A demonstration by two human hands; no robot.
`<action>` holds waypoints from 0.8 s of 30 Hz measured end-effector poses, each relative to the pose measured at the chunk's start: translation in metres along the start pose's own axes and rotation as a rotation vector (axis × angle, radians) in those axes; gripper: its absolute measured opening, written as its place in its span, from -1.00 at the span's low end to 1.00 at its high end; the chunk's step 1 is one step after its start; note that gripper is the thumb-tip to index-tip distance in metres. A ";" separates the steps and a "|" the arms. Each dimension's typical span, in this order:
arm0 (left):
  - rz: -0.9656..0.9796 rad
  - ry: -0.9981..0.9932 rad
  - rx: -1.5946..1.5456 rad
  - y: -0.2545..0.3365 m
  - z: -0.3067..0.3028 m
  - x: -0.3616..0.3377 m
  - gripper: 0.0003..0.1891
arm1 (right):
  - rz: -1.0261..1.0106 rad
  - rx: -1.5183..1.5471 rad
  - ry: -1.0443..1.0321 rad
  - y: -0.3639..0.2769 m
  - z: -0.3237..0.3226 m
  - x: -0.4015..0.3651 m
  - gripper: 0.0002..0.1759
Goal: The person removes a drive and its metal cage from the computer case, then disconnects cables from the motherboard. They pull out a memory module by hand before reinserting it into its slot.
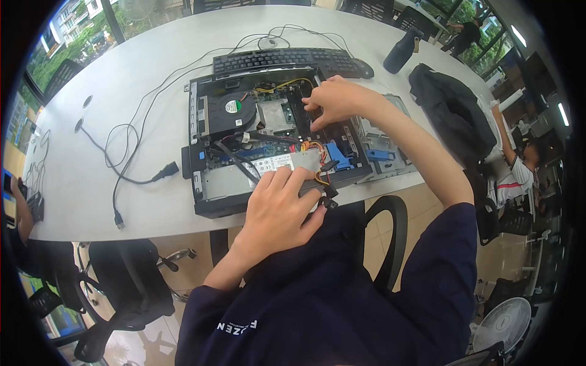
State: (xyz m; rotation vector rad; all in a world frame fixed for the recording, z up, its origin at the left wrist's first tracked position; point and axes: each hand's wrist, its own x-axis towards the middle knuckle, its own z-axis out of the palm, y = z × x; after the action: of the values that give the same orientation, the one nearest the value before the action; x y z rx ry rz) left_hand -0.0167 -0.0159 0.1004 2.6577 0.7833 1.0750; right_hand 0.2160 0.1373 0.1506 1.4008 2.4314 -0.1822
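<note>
An opened desktop computer case lies on the table with its inside parts showing. My left hand rests over its near edge, fingers spread on the silver power supply. Beside the left fingertips are loose black connectors and orange-yellow wires. My right hand reaches into the far right of the case, thumb and fingers apart beside a dark slot area; its fingertips are partly hidden. Left of it sit a metal-topped component and a black fan. A blue plastic bracket is at the right front.
Behind the case lie a keyboard and a mouse. A dark bottle and a black bag are at the right. A metal panel lies against the case. Power cables loop across the left. Other people sit nearby.
</note>
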 end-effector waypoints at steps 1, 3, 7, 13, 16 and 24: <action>0.003 -0.006 0.001 0.000 0.000 0.000 -0.81 | 0.002 0.006 0.003 -0.002 -0.001 -0.003 -0.40; -0.005 -0.031 -0.005 0.000 -0.002 0.002 -0.81 | -0.067 -0.045 0.060 -0.008 -0.001 -0.010 -0.42; -0.010 -0.044 -0.004 -0.001 -0.001 0.004 -0.80 | -0.085 -0.144 0.138 -0.021 0.006 -0.018 -0.49; -0.006 -0.047 0.007 0.000 -0.002 0.004 -0.80 | -0.101 -0.182 0.254 -0.028 0.019 -0.018 -0.66; -0.005 -0.045 0.009 0.000 -0.001 0.003 -0.80 | -0.077 -0.167 0.247 -0.027 0.023 -0.017 -0.65; 0.001 -0.013 0.018 0.000 0.001 0.001 -0.81 | 0.018 -0.129 0.269 -0.028 0.026 -0.013 -0.68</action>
State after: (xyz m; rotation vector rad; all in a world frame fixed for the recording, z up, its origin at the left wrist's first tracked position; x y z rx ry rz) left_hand -0.0155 -0.0156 0.1008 2.6769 0.7932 1.0546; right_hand 0.2037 0.1054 0.1291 1.4699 2.5876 0.1767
